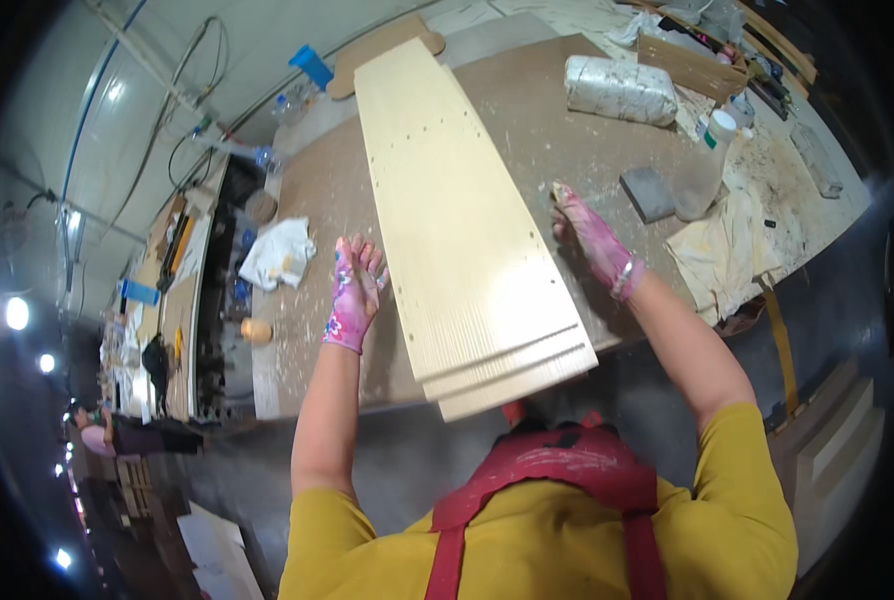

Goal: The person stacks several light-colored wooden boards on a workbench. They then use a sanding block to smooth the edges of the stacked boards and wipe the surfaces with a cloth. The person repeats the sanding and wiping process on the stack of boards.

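Note:
A stack of long, pale cream boards (pixel 457 210) with small holes along the edges lies lengthwise before me. Its near ends are stepped and jut past the table's front edge. My left hand (pixel 355 290), in a pink flowered glove with bare fingertips, is beside the stack's left edge with its fingers apart. Whether its fingertips touch the boards I cannot tell. On the other side, my right hand (pixel 591 238), in a pink stained glove, is stretched out a little away from the right edge. Neither hand holds anything.
The boards rest on a brown-covered worktable (pixel 527 100). To the right are a wrapped white bundle (pixel 620 90), a grey block (pixel 647 194), a plastic bottle (pixel 705 165) and a cream cloth (pixel 722 255). A white rag (pixel 278 254) lies left. Another person (pixel 132 440) stands far left.

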